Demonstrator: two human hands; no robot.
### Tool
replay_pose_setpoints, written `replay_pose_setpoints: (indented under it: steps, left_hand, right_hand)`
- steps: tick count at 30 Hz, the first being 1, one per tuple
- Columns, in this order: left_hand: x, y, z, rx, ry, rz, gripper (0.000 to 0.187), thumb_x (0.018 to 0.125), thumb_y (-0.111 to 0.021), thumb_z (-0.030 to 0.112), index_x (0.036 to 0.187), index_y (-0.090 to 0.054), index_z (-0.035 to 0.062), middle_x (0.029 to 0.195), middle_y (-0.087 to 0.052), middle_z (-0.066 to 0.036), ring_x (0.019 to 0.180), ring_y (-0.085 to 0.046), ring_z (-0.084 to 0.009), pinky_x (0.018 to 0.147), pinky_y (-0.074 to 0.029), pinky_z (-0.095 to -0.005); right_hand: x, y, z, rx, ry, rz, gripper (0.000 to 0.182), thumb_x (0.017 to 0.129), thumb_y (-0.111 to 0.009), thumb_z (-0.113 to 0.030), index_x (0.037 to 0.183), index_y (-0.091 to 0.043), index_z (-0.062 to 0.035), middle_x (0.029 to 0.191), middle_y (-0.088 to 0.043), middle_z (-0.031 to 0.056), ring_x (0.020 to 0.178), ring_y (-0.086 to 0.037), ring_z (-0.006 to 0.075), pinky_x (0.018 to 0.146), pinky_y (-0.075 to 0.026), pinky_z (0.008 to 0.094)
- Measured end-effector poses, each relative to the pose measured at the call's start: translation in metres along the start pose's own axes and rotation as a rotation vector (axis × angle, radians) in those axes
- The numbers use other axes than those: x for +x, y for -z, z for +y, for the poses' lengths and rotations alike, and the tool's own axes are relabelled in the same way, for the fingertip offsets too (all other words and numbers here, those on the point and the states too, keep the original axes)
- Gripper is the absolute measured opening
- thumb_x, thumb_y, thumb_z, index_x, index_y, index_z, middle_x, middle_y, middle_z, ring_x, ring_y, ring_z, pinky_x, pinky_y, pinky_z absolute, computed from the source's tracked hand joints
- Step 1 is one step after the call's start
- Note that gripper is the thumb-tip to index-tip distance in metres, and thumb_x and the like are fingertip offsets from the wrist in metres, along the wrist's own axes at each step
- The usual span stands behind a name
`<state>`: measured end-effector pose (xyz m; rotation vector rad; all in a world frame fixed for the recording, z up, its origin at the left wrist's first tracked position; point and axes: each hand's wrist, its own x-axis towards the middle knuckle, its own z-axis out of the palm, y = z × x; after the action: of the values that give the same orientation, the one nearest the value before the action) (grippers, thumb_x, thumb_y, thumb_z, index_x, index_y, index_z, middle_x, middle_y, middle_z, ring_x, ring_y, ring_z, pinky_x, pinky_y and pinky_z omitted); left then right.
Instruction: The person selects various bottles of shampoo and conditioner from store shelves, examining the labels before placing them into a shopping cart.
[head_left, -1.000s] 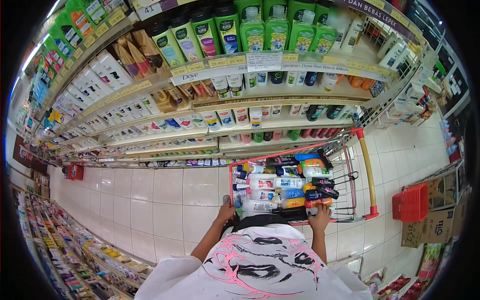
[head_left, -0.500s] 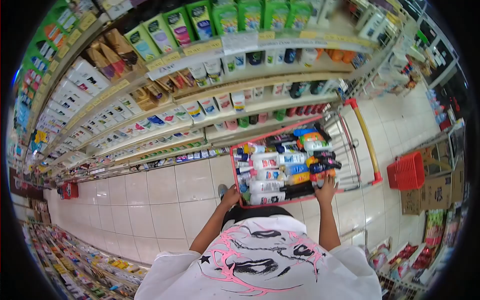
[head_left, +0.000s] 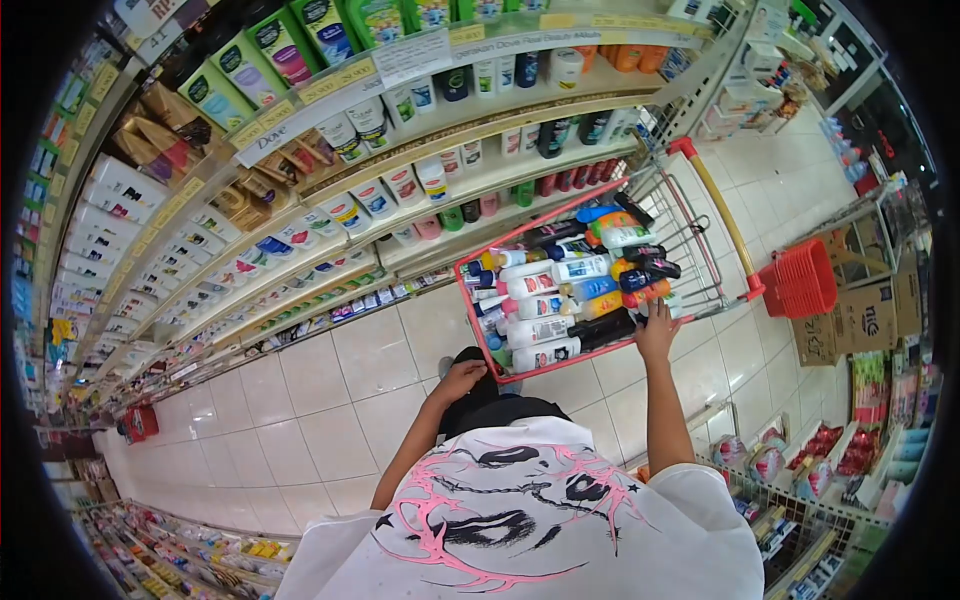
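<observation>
A red-rimmed wire shopping cart [head_left: 560, 372] stands before me, its basket filled with rows of bottles lying on their sides. White bottles [head_left: 545, 330] make up much of the load, with blue, orange and black ones among them. My left hand [head_left: 462, 381] is at the cart's near-left corner, its fingers curled and the tips right at the rim. On the near-right side, my right hand [head_left: 656, 335] is hooked over the red rim, fingers bent inward beside the end bottles. The cart's yellow handle [head_left: 728, 225] lies beyond my right hand.
Shelves [head_left: 390, 155] of bottles and tubes run along the left and far side. Stacked red baskets [head_left: 797, 278] stand at right beside cardboard boxes [head_left: 862, 318]. Another red basket [head_left: 137, 423] sits on the tiled floor [head_left: 290, 425] far left. More shelving [head_left: 190, 550] lines the lower left.
The cart has turned slightly in view, its right end swinging upward. My right hand has moved up with its rim. The shelves and baskets have shifted left as the view turned.
</observation>
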<state>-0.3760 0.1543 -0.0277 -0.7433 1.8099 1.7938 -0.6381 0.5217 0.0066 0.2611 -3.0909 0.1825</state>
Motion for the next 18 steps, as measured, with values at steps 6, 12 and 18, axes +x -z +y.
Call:
replay_pose_setpoints:
  steps: [6, 12, 18]
  left_hand:
    - [-0.035, 0.029, 0.007, -0.181, -0.046, 0.208, 0.040, 0.094, -0.060, 0.026, 0.124, -0.059, -0.0011, 0.100, -0.066, -0.009, 0.089, -0.061, -0.0150, 0.079, -0.049, -0.0270]
    - [0.005, 0.068, -0.027, -0.073, -0.175, 0.147, 0.031, 0.096, -0.055, 0.022, 0.121, -0.060, 0.0031, 0.102, -0.066, -0.005, 0.089, -0.062, -0.0151, 0.079, -0.050, -0.0296]
    - [0.025, 0.080, 0.064, 0.037, -0.350, 0.186, 0.027, 0.097, -0.053, 0.016, 0.119, -0.061, 0.0032, 0.097, -0.066, -0.008, 0.088, -0.060, -0.0147, 0.080, -0.048, -0.0291]
  right_hand:
    - [0.025, 0.010, 0.007, -0.084, 0.038, -0.076, 0.043, 0.079, -0.063, -0.010, 0.121, -0.060, -0.0166, 0.126, -0.059, 0.0080, 0.116, -0.055, 0.0272, 0.103, -0.030, 0.0594]
    - [0.023, 0.002, 0.008, -0.042, 0.065, -0.107, 0.041, 0.078, -0.065, -0.011, 0.119, -0.061, -0.0153, 0.120, -0.061, 0.0083, 0.112, -0.055, 0.0274, 0.099, -0.037, 0.0500]
    - [0.031, -0.016, 0.006, -0.234, -0.030, -0.126, 0.059, 0.073, -0.071, -0.018, 0.129, -0.054, -0.0150, 0.130, -0.054, 0.0121, 0.115, -0.052, 0.0316, 0.097, -0.038, 0.0494]
